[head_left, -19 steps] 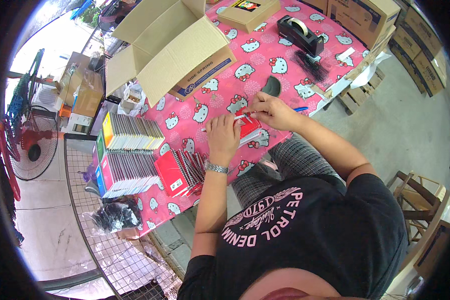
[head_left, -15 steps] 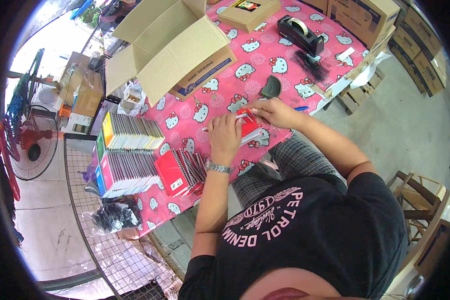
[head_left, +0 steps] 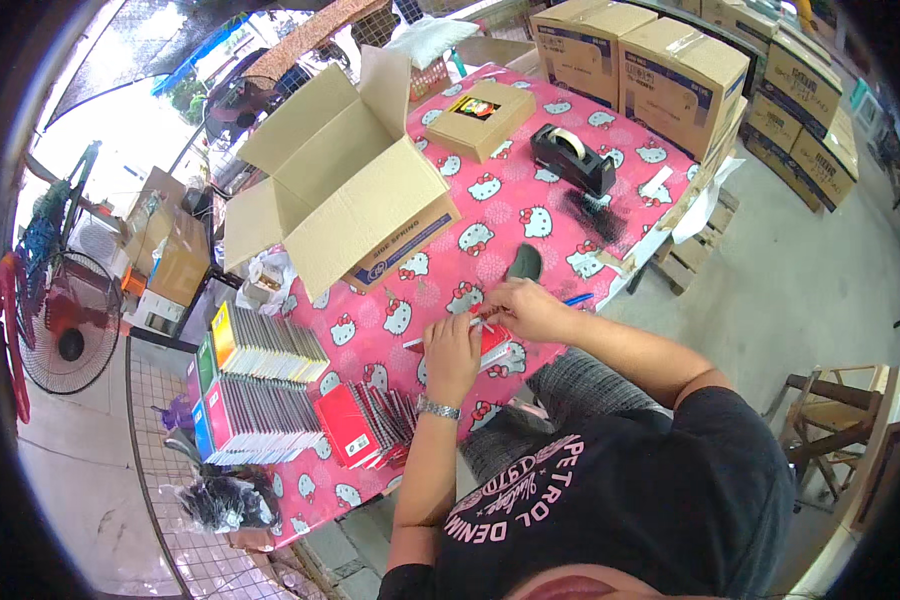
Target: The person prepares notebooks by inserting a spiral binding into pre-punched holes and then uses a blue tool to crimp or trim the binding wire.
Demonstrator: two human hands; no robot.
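Observation:
A red notebook (head_left: 494, 341) with white pages lies near the front edge of the pink patterned table. My left hand (head_left: 452, 352), with a metal watch at its wrist, rests over its left part with bent fingers, holding it. My right hand (head_left: 526, 309) is closed in a pinch at its upper edge, close to the left fingertips; whatever is between these fingers is hidden. A blue pen (head_left: 578, 299) lies beside my right wrist. Just beyond that hand is a dark green, scoop-like piece (head_left: 524, 263). More red notebooks (head_left: 345, 425) with dark spiral bindings lie left of my left hand.
Tall rows of spiral notebooks (head_left: 265, 415) stand at the table's left. Behind them is an open carton (head_left: 370, 215). Farther back are a small brown box (head_left: 480, 120), a black tape dispenser (head_left: 573, 160) and a black wiry pile (head_left: 595, 216). Sealed cartons (head_left: 680, 85) stand at the far right.
The view has tilted upward, so the table sits lower in the picture. My right fingers have come nearer to the left ones along the red notebook's upper edge. The left hand stays on the notebook.

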